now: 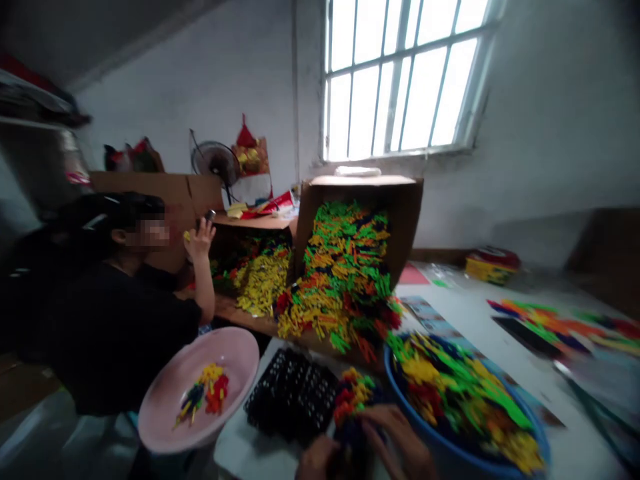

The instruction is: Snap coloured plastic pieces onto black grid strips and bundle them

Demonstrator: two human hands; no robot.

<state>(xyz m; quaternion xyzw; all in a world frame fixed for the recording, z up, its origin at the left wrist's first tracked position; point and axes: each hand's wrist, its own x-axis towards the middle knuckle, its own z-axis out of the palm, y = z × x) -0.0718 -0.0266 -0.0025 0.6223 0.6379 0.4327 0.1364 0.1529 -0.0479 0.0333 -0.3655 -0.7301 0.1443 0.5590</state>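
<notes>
Our left hand (314, 459) and right hand (395, 437) close around a clump of colored plastic pieces (353, 397), between a black plastic tray (291, 393) and a blue basin (430, 453).

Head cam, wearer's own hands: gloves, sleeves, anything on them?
The left hand and right hand are bare: no gloves, tape or cables. Only the hands show, at the bottom edge of the view, so no sleeves are visible. Blur hides any small jewellery.
</notes>
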